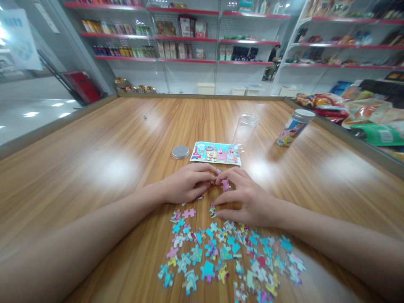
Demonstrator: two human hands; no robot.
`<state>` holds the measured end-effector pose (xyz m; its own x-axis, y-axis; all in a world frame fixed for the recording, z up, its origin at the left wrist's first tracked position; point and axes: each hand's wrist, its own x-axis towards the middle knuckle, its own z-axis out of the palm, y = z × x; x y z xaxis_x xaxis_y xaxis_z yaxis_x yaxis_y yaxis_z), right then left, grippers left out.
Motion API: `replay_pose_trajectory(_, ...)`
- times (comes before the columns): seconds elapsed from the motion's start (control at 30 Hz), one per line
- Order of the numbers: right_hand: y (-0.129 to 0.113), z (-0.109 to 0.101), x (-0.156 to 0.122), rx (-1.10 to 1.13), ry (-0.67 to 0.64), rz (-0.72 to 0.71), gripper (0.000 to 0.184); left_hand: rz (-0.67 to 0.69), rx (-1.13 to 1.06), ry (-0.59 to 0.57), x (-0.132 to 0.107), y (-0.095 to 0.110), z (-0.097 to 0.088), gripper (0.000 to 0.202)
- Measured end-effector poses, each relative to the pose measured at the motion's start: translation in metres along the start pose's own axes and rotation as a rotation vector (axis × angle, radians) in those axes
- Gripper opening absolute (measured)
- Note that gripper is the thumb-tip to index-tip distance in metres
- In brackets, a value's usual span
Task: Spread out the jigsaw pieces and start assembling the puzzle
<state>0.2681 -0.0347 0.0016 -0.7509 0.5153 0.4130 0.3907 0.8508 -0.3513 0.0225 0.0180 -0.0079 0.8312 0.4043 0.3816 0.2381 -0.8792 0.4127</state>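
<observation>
My left hand (189, 182) rests on the table with its fingers bent together over small jigsaw pieces, its fingertips meeting those of my other hand. What lies under them is partly hidden. My right hand (244, 195) is curved, with a small jigsaw piece (213, 211) between thumb and finger. A pink jigsaw piece (225, 185) shows beneath its upper fingers. Closer to me lie many loose jigsaw pieces (207, 269) in blue, pink, yellow and white. Just beyond my hands is a colourful cartoon picture card (216, 153).
Left of the card lies a round silver lid (181, 152). A clear jar (245, 130) stands behind the card, and a cartoon-printed canister (293, 128) is to its right. Snack bags (369, 111) are heaped beyond the table's right edge. Stocked shelves (186, 38) line the back; a person sits there.
</observation>
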Motion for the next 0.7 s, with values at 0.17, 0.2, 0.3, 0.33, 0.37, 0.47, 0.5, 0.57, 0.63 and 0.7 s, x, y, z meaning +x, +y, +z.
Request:
replay_pose_trajectory(0.17,-0.0002,-0.0001,0.0002,0.027,-0.006,0.024,0.015,0.01,0.004,0.007,0.0,0.0012,-0.0003,0.024)
replay_pose_trajectory(0.2,-0.0005,-0.0004,0.0004,0.028,-0.009,0.026,0.015,0.009,0.004,0.006,0.0001,0.0017,-0.0005,0.023)
replay_pose_trajectory(0.3,-0.0016,-0.0019,0.0014,0.036,-0.026,0.037,0.013,0.006,0.002,0.008,0.0003,0.0028,-0.0011,0.022)
replay_pose_trajectory(0.33,-0.0018,-0.0024,0.0017,0.046,-0.035,0.042,0.011,0.005,0.001,0.009,0.0004,0.003,-0.0013,0.022)
replay_pose_trajectory(0.37,-0.002,-0.0029,0.002,0.057,-0.043,0.048,0.011,0.005,0.0,0.009,0.0005,0.0031,-0.0014,0.022)
replay_pose_trajectory(0.47,-0.0017,-0.003,0.0022,0.084,-0.057,0.068,0.011,0.004,-0.003,0.008,0.0008,0.0029,-0.0015,0.023)
replay_pose_trajectory(0.5,-0.0013,-0.0027,0.0022,0.089,-0.057,0.072,0.011,0.007,-0.004,0.012,0.0008,0.0026,-0.0014,0.023)
replay_pose_trajectory(0.57,-0.0003,-0.0016,0.0019,0.096,-0.046,0.073,0.011,0.014,-0.001,0.021,0.0008,0.002,-0.0012,0.024)
replay_pose_trajectory(0.63,0.0011,-0.0005,0.0016,0.099,-0.031,0.072,0.012,0.019,0.004,0.029,0.0006,0.0014,-0.0011,0.024)
replay_pose_trajectory(0.7,0.0027,0.0003,0.0014,0.095,-0.02,0.076,0.012,0.015,0.008,0.028,0.0006,0.001,-0.001,0.025)
